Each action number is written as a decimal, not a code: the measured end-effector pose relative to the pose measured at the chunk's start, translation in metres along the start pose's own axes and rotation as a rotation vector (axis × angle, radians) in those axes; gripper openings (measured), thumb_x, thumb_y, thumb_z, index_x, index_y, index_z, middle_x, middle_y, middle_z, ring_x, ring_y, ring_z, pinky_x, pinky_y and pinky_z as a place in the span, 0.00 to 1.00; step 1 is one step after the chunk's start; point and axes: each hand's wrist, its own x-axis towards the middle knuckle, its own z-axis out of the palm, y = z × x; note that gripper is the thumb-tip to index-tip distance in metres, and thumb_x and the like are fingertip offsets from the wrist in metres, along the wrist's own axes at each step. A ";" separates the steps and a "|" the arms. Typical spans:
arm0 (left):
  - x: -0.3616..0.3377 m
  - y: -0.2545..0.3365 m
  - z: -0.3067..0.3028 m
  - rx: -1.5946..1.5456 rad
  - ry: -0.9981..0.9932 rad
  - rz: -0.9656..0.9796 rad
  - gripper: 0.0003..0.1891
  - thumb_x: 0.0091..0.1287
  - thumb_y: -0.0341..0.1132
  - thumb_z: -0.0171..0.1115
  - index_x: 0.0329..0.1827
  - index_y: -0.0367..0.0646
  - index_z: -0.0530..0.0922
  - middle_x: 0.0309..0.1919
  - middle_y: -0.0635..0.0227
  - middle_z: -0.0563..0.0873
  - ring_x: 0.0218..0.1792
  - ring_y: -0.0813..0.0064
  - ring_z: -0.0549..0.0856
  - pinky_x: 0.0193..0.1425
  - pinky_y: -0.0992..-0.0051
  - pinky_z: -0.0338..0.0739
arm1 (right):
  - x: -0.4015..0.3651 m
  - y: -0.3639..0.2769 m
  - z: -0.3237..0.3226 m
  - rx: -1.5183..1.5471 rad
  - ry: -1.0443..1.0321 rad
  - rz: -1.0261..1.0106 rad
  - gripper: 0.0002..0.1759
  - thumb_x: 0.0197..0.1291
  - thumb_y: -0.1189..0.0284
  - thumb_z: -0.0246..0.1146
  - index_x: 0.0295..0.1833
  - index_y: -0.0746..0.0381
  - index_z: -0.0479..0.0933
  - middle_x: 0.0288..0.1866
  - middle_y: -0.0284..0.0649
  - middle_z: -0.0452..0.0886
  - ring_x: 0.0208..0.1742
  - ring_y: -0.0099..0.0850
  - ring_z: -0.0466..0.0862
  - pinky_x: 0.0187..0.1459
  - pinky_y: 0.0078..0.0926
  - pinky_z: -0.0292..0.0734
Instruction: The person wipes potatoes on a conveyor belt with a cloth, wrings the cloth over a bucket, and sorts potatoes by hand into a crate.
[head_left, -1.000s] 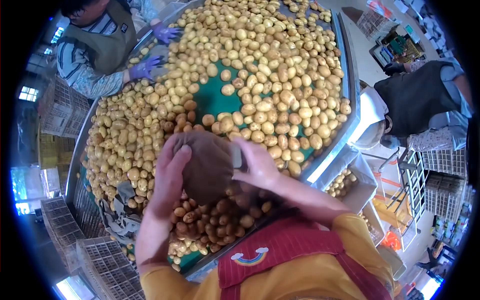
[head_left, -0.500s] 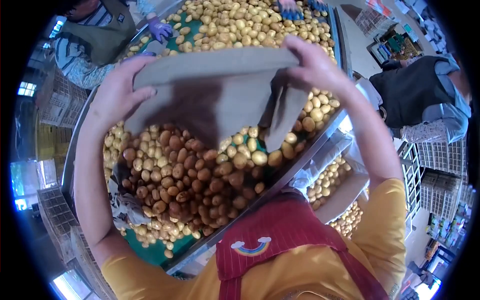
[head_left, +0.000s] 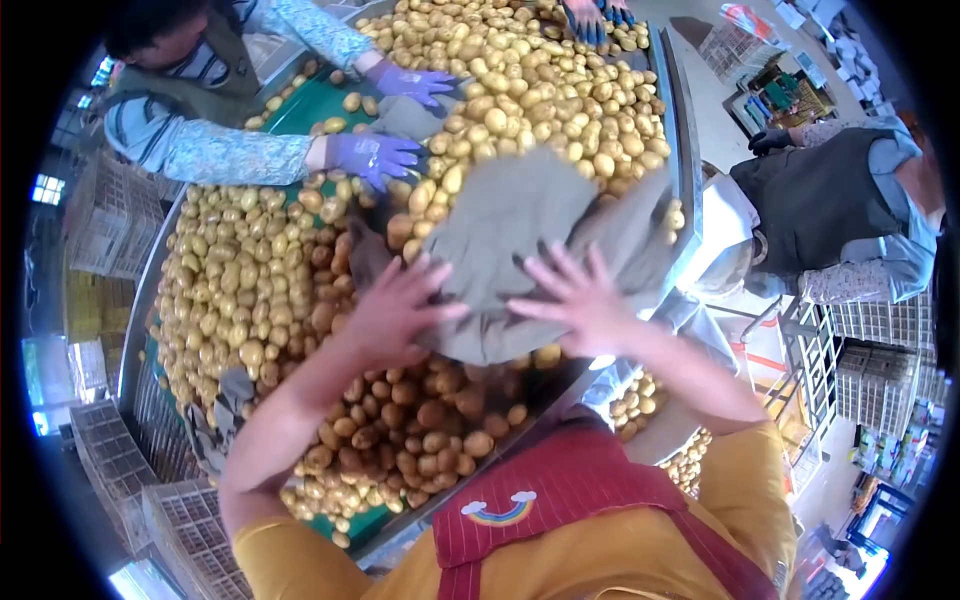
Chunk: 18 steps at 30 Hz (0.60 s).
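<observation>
A grey-brown cloth [head_left: 520, 215] lies rumpled over the potatoes [head_left: 235, 275] in front of me. My left hand [head_left: 398, 312] rests at its near left part, fingers spread and touching the fabric. On the other side my right hand [head_left: 582, 302] is also open, fingers fanned out over the cloth near its right part. A stretch of the cloth runs off to the right toward the sorting table's metal edge. Between my forearms, darker, shaded potatoes show below the cloth.
A co-worker's purple gloves [head_left: 378, 158] are at the far left, by another grey cloth [head_left: 408, 117]. Dark blue gloves [head_left: 598, 20] reach in at the back. A metal rim [head_left: 688, 150] borders the table. Sacks of potatoes [head_left: 640, 405] stand below at right; crates [head_left: 125, 215] are stacked left.
The cloth, held up and stretched between both hands before, is now down on the potatoes. My hands have let go and spread on it. The co-worker's purple gloves have moved further over the table.
</observation>
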 end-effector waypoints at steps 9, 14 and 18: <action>0.135 -0.105 0.049 0.223 0.252 -0.154 0.43 0.45 0.40 0.74 0.70 0.84 0.76 0.83 0.74 0.59 0.83 0.37 0.45 0.78 0.36 0.61 | 0.090 0.108 0.033 -0.117 -0.017 0.197 0.54 0.45 0.35 0.71 0.80 0.26 0.59 0.88 0.24 0.48 0.88 0.47 0.45 0.71 0.84 0.46; 0.188 -0.156 0.037 0.230 0.366 -0.335 0.32 0.58 0.42 0.69 0.69 0.79 0.77 0.83 0.77 0.58 0.83 0.44 0.50 0.66 0.20 0.60 | 0.139 0.150 0.032 -0.100 0.068 0.359 0.50 0.58 0.30 0.58 0.83 0.37 0.58 0.89 0.29 0.46 0.88 0.45 0.42 0.73 0.84 0.34; 0.119 -0.149 0.060 -0.405 0.247 -0.318 0.44 0.67 0.44 0.63 0.85 0.61 0.51 0.83 0.66 0.57 0.84 0.43 0.46 0.77 0.24 0.34 | 0.113 0.097 0.023 0.523 0.005 0.466 0.52 0.66 0.30 0.49 0.87 0.45 0.43 0.88 0.55 0.38 0.88 0.49 0.34 0.76 0.75 0.19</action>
